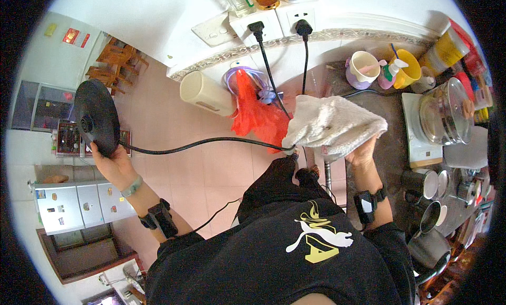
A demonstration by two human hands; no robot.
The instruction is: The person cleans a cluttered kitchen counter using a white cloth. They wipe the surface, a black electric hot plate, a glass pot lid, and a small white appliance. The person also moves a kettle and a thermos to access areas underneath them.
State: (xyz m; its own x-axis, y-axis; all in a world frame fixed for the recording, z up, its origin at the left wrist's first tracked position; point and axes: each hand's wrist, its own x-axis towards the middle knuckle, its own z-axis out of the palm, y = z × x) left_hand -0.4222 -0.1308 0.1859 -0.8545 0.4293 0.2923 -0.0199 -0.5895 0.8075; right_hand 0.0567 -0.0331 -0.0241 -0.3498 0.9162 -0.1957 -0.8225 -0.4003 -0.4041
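Observation:
At the left, my left hand [118,166] grips the lower rim of a round black electric kettle base [97,115], tilted up on edge with its central connector showing. Its black cord [205,142] sags across to the right and passes out of sight by a cloth. That cloth, pale and fluffy [332,123], lies draped over my right hand [361,153], which holds it near the counter edge; most of those fingers are hidden beneath it. Two black plugs [257,27] sit in the wall sockets, and their cords drop toward the cloth.
Right of me, a dark counter [379,119] carries cups, a pump bottle [389,74], a glass-lidded pot [444,111] on a white cooker, and several pans. Below the sockets are a cream bin [205,93] and a red plastic bag [253,107]. A fridge [85,206] stands at left.

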